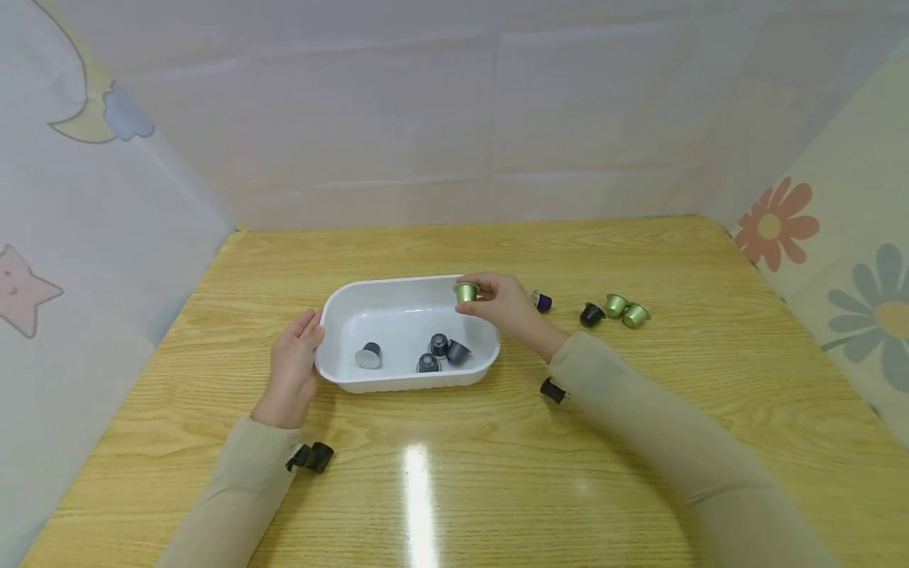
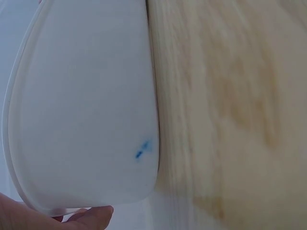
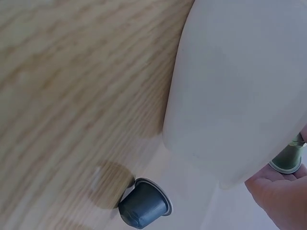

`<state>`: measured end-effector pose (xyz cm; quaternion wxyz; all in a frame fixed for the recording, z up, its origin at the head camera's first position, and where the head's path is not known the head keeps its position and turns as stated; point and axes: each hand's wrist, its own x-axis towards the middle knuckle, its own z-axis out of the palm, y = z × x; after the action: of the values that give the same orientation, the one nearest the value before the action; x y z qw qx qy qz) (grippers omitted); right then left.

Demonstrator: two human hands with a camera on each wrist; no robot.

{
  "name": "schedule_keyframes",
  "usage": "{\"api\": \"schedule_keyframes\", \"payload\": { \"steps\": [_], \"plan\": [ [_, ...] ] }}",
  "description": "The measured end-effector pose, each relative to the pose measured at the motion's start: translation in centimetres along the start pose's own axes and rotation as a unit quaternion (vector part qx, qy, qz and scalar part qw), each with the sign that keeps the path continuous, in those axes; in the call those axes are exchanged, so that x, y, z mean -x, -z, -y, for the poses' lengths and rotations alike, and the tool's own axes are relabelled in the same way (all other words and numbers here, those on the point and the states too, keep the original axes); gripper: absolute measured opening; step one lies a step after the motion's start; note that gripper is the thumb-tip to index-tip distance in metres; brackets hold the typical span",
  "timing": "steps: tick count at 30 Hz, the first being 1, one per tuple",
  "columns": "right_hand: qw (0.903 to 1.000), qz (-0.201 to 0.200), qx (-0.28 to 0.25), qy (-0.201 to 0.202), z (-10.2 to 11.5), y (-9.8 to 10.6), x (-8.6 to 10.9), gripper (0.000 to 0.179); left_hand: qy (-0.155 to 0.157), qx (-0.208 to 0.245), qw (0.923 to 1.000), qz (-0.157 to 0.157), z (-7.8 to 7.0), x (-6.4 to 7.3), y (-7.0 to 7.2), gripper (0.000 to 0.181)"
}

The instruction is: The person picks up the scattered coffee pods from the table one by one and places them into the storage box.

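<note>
My left hand (image 1: 289,363) grips the left end of a white oblong tray (image 1: 341,383), its fingers and thumb at the rim in the left wrist view. My right hand (image 1: 507,304) pinches a light green coffee capsule (image 1: 465,293) above the tray's right end, apart from the tray floor. Inside the tray, a dark grey capsule (image 1: 368,356) lies on the left with its pale lid facing me. Several more dark grey capsules (image 1: 439,345) cluster right of the middle. The right wrist view shows the held green capsule (image 3: 288,158) at its edge.
Right of the tray on the wooden table (image 1: 454,481) lie a purple capsule (image 1: 543,301), a black capsule (image 1: 592,315) and two green capsules, one (image 1: 615,304) beside the other (image 1: 636,315). A small black object (image 1: 312,457) sits by the left cuff, another (image 1: 552,390) by the right.
</note>
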<state>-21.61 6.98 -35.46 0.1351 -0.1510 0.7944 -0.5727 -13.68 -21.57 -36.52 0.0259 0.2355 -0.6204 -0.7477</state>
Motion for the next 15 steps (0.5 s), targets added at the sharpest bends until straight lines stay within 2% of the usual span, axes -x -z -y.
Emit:
{"api": "schedule_keyframes", "payload": {
  "steps": [15],
  "plan": [
    [0.9993,0.006,0.030,0.021,0.11,0.12,0.62,0.049,0.010,0.007,0.9999,-0.005,-0.02,-0.21,-0.02,0.053]
  ]
}}
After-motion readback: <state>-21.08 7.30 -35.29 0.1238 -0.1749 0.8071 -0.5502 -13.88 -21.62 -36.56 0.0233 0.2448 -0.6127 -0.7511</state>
